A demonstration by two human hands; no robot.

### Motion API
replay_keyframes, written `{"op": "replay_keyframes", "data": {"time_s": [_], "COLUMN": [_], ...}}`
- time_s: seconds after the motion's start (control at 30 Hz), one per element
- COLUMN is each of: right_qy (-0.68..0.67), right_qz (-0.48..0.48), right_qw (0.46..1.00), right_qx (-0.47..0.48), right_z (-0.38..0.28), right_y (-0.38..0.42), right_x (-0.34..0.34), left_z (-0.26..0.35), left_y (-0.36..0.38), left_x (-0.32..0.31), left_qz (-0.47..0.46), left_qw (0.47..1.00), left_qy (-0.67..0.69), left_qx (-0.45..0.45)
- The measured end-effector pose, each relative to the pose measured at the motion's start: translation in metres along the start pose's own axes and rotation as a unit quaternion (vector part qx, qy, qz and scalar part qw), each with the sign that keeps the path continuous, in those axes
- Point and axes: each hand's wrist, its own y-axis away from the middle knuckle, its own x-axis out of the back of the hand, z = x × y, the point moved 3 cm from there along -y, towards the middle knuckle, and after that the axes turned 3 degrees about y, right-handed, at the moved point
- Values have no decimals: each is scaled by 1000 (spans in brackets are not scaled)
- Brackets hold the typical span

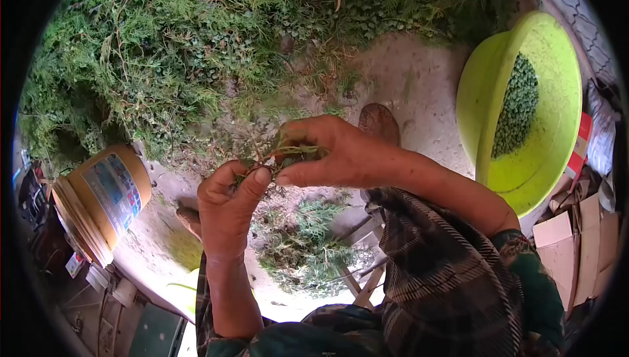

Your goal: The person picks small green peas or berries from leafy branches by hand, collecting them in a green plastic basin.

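Note:
Both hands meet in the middle of the head view around a small evergreen sprig [261, 155] with thin stems and green bits. My left hand [226, 206] pinches its stem between thumb and fingers. From the right, my right hand [327, 154] closes its thumb and curled fingers on the same sprig, close to the left thumb. What lies inside the right fingers is partly hidden. To the right stands a yellow-green basin [468, 88] holding a heap of small green cones [517, 111].
A large pile of cut evergreen branches [170, 62] covers the ground ahead. Clippings [311, 232] lie below my hands. A tan bucket [134, 180] is at left, cardboard [557, 245] at right. A brown shoe [379, 124] shows beyond my right forearm.

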Motion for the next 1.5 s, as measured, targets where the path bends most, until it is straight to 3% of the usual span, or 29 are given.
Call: {"op": "replay_keyframes", "data": {"time_s": [0.1,0.17,0.23,0.33,0.43,0.67,0.9,0.97,1.03,1.07,1.13,1.17,1.23,1.5], "right_qy": [-34,-250,-298,-433,-483,-388,-324,-319,-192,-192,-323,-321,-451,-391], "right_qz": [63,56,74,114,78,48,-73,-50,-64,-64,76,75,105,-76], "right_qw": [995,961,948,886,867,913,940,944,972,972,935,936,880,910], "right_qx": [73,-106,-82,-123,-96,-116,-82,-71,-117,-117,-124,-123,-107,-111], "right_z": [-5,-11,-3,11,20,24,9,8,3,13,42,47,49,21], "right_y": [-1,8,14,30,36,7,-17,-18,-16,-14,-5,2,11,8], "right_x": [1,7,11,27,29,10,-16,-16,-10,-7,10,16,24,-1], "left_z": [2,-2,-4,0,3,2,-6,-6,-8,-9,-7,-4,-2,-3], "left_y": [3,6,6,4,6,10,4,4,6,7,7,6,2,-2], "left_x": [2,-2,4,28,35,24,14,11,11,13,23,27,31,21], "left_qz": [10,27,40,67,64,4,-62,-49,-34,-11,23,34,29,50], "left_qw": [999,995,994,991,987,971,966,970,974,977,977,980,972,949], "left_qy": [50,95,99,117,147,236,227,211,196,193,201,189,225,291], "left_qx": [-14,25,18,-3,-11,46,106,107,107,95,66,49,66,109]}}
